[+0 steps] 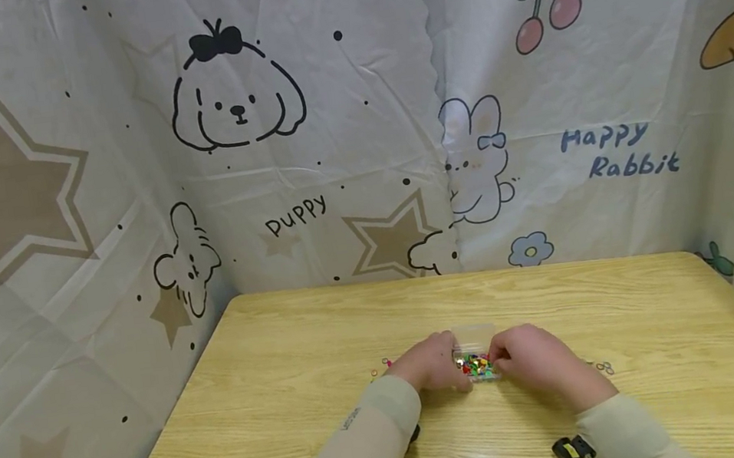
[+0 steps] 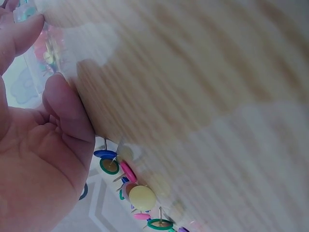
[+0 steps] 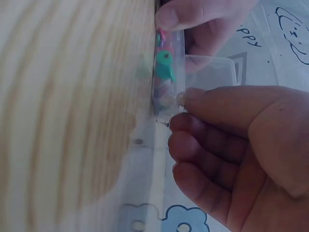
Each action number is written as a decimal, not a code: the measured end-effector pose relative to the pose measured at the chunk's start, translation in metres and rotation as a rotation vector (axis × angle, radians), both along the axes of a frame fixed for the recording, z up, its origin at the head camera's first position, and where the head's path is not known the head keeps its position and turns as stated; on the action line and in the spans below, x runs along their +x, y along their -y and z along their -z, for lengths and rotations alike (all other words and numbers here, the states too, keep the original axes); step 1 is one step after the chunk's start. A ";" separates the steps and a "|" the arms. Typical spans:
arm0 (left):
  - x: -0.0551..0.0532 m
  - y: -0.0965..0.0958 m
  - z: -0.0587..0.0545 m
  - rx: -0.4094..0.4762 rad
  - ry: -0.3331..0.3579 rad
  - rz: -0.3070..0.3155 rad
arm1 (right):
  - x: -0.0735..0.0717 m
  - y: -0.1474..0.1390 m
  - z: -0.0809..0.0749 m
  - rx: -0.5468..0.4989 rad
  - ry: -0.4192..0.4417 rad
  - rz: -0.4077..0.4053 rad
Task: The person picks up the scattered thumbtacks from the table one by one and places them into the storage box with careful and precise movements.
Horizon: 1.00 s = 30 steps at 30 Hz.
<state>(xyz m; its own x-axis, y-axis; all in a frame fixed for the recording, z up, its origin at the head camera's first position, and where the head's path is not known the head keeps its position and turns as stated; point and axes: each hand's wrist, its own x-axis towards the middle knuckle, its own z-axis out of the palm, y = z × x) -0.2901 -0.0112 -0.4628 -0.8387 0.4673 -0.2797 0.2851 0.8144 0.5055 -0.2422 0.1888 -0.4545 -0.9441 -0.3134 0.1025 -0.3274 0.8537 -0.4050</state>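
Note:
A small clear plastic box (image 1: 487, 378) on the wooden table holds many colourful thumbtacks (image 1: 474, 364); its transparent lid (image 1: 475, 337) stands open on the far side. My left hand (image 1: 436, 363) grips the box from the left, thumb on the near side and fingers on the far side. At the box's right end is my right hand (image 1: 530, 354). Its thumb and forefinger pinch something small and gold-coloured, apparently a thumbtack (image 3: 181, 99), largely hidden by the fingertips. The other fingers curl loosely. Green tacks (image 3: 164, 65) show through the box wall in the right wrist view.
Loose thumbtacks (image 2: 142, 198) lie on the table left of the left hand. Several small ring-like pieces (image 1: 604, 367) lie beyond the right wrist. A black object (image 1: 569, 452) sits by the right sleeve. Printed cloth (image 1: 356, 145) hangs behind the table.

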 end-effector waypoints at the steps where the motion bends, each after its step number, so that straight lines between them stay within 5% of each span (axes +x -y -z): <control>1: 0.000 0.000 0.000 -0.001 0.000 0.000 | 0.000 0.001 0.000 0.003 -0.003 -0.005; 12: 0.001 0.000 0.000 0.016 0.014 -0.009 | 0.002 -0.009 -0.007 0.026 0.021 -0.049; 21: 0.002 -0.001 0.000 -0.009 -0.007 -0.008 | 0.005 -0.051 -0.020 0.031 0.080 0.084; 30: 0.002 -0.001 0.000 -0.015 -0.015 -0.006 | 0.008 -0.071 -0.014 -0.001 0.245 0.137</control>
